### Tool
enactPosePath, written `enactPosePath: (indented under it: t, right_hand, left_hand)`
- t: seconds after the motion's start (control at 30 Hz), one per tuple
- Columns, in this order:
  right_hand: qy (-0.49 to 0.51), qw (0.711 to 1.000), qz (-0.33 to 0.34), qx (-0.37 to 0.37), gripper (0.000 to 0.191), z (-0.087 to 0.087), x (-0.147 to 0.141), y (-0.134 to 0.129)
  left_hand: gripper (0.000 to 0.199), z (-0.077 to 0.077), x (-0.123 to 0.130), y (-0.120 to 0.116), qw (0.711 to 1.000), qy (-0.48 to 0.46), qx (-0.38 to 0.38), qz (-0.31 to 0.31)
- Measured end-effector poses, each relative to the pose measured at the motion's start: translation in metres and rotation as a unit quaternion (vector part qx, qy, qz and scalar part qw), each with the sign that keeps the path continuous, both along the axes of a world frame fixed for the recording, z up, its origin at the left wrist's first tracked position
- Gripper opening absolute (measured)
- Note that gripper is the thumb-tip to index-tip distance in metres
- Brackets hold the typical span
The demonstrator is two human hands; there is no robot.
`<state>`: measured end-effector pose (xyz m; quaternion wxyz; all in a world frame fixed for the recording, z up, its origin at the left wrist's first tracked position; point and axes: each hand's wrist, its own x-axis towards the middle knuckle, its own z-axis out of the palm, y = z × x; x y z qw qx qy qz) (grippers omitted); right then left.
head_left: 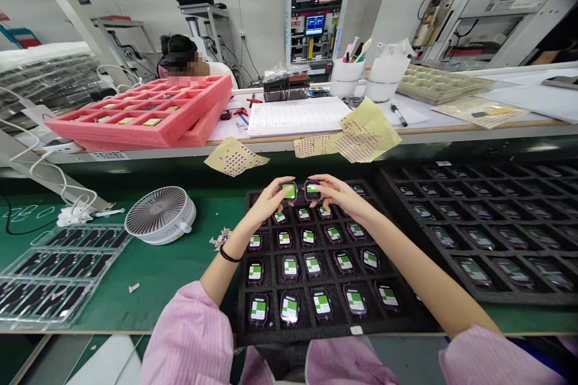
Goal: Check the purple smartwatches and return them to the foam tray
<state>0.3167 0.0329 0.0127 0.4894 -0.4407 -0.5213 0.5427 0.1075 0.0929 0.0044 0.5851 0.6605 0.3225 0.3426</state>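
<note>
My left hand [272,197] grips a smartwatch body [289,191] with a lit green and white screen, its thumb lying on the display. Beside it, my right hand [333,191] holds a second watch body [312,190], also lit. Both are raised over the far rows of a black foam tray [271,326]. In the tray's compartments sit many more strapless watches, such as one [322,302] in the near row, with screens glowing green and white. Part of the far row is hidden behind my hands.
Another black foam tray [433,264] of dark-screened watches lies to the right. On the left are a white fan [160,215] and a clear plastic tray [97,269]. Pink foam trays [180,126], papers [298,115] and yellow sticker sheets [368,129] occupy the shelf. A person sits behind it.
</note>
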Motion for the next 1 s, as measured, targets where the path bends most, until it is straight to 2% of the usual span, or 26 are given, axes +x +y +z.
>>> enactPosePath:
  t: [0.37,0.47,0.53,0.6,0.73,0.83,1.0]
  right_hand:
    - [0.017,1.0,-0.013,-0.017,0.031,0.002,-0.001,-0.002]
    - [0.016,0.999,-0.022,-0.019,0.029,0.003,-0.001,-0.003]
    - [0.015,0.999,-0.024,-0.022,0.028,0.004,-0.003,-0.006]
    - [0.011,0.999,-0.024,-0.026,0.026,0.004,-0.006,-0.009]
    - [-0.003,0.999,-0.026,-0.033,0.026,0.003,-0.013,-0.015]
    - [-0.034,0.999,-0.036,-0.017,0.033,-0.004,-0.017,-0.019]
    - [-0.121,0.991,-0.057,0.022,0.047,-0.016,-0.022,-0.028]
  left_hand:
    - [0.055,0.003,-0.003,-0.003,0.998,0.006,0.046,-0.039]
    - [0.064,0.005,-0.004,-0.006,0.995,0.006,0.073,-0.069]
    - [0.062,0.009,-0.005,-0.013,0.99,0.019,0.117,-0.082]
    - [0.056,0.013,-0.003,-0.02,0.973,0.057,0.205,-0.089]
    - [0.049,0.013,0.002,-0.03,0.908,0.133,0.392,-0.064]
    - [0.048,0.005,0.006,-0.028,0.884,0.166,0.435,-0.042]
    - [0.047,-0.001,0.007,-0.025,0.871,0.202,0.446,-0.043]
